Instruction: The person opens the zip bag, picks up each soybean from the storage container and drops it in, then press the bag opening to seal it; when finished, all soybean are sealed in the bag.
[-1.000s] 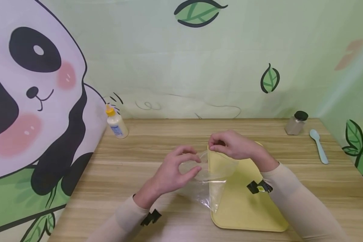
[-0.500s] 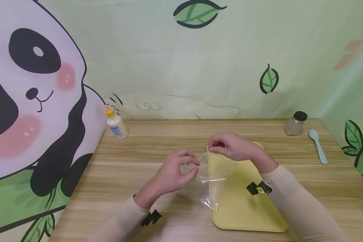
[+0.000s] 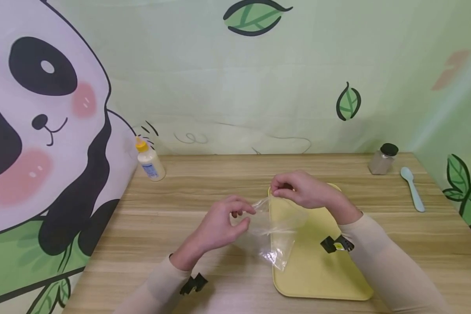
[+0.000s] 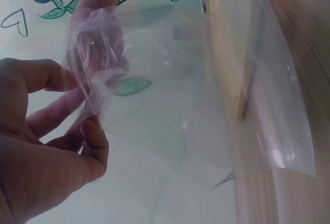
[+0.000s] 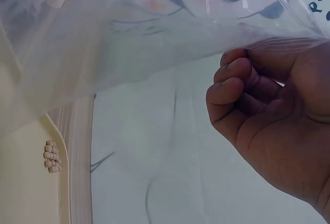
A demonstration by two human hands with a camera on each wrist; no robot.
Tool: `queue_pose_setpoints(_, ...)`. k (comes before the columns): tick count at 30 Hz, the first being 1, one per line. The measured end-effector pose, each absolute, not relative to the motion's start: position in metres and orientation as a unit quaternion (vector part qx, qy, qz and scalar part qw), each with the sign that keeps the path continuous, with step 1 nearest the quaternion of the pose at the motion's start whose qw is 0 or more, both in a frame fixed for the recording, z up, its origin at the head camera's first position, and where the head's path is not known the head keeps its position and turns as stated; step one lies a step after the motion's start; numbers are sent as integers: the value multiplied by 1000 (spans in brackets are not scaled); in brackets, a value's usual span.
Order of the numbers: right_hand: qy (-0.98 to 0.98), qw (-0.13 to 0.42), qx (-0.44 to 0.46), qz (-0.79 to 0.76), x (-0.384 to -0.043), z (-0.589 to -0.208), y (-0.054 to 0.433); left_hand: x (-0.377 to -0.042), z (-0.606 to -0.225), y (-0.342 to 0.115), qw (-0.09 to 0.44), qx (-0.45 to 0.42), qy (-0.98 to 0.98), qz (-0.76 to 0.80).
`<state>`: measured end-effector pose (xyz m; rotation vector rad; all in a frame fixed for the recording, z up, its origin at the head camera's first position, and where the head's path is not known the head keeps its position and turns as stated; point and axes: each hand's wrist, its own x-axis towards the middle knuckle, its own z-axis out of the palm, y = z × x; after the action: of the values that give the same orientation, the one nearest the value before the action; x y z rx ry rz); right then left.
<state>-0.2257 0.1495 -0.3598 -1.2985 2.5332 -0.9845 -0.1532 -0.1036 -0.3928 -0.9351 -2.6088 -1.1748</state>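
Note:
A clear plastic zip bag (image 3: 274,255) hangs between both hands, its lower corner over the left edge of the yellow tray (image 3: 325,274). My right hand (image 3: 300,189) pinches the bag's upper right corner, thumb against curled fingers. At the bag's other upper edge, my left hand (image 3: 223,224) has its fingers bent around the film. In the left wrist view, the left index finger (image 4: 44,74) touches the wrinkled, ridged edge, with the thumb (image 4: 95,146) just below. Through the film the right hand shows beyond. Nothing is visible inside the bag.
A bottle with a yellow cap (image 3: 151,163) stands at the back left. At the back right are a black-lidded jar (image 3: 382,160) and a light blue spoon (image 3: 413,189). The right wrist view shows a cluster of small beige balls (image 5: 51,157) on the tray.
My left hand has drawn slightly left and down, its fingers bending more at the bag's edge. The bag's lower corner has shifted a little. The right hand stays nearly still.

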Motion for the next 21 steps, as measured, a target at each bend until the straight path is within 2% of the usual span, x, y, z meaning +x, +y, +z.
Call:
queue_pose_setpoints(14, 833, 57, -430, -344, -228, -362, 149, -150, -391, -106, 71, -314, -824, -466)
queue_pose_setpoints(21, 829, 70, -423, -360, -230, -364, 147, -147, -390, -106, 60, -292, -816, -496)
